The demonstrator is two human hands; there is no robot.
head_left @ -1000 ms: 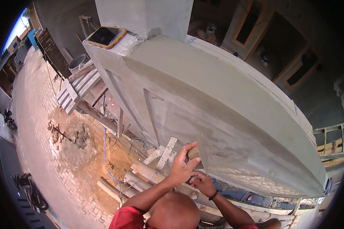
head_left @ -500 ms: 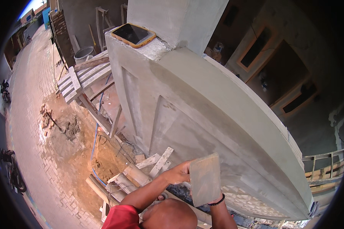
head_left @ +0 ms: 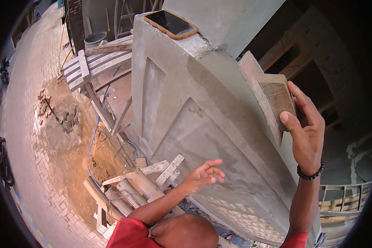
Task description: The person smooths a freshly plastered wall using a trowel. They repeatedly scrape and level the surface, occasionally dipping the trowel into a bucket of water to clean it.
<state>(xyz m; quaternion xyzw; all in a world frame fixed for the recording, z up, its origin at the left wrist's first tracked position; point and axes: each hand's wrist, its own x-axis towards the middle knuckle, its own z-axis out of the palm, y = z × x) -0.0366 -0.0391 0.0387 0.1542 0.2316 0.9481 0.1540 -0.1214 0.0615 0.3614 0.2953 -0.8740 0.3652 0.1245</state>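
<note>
My right hand [head_left: 304, 126] is raised at the right, gripping a plastering float by its block handle [head_left: 276, 93], with the thumb on the near face. The float's thin, pale board [head_left: 252, 74] lies over the upper band of the grey plastered wall [head_left: 229, 136]; whether it touches cannot be told. My left hand [head_left: 204, 175] is empty in front of the recessed panels, its fingers apart and slightly bent. A phone [head_left: 171, 24] in an orange case lies on the rough ledge beside the square column [head_left: 219, 20].
A slatted timber platform [head_left: 99, 62] and bucket [head_left: 96, 39] stand at upper left. Below are bamboo poles [head_left: 99, 196], sand, a blue hose and rubble. A paved lane [head_left: 27, 124] with parked motorbikes runs along the left; a metal railing [head_left: 343, 198] is at lower right.
Both hands were together on the float low before the wall. My left hand has let go; my right hand has carried the float up and rightward. The view has shifted.
</note>
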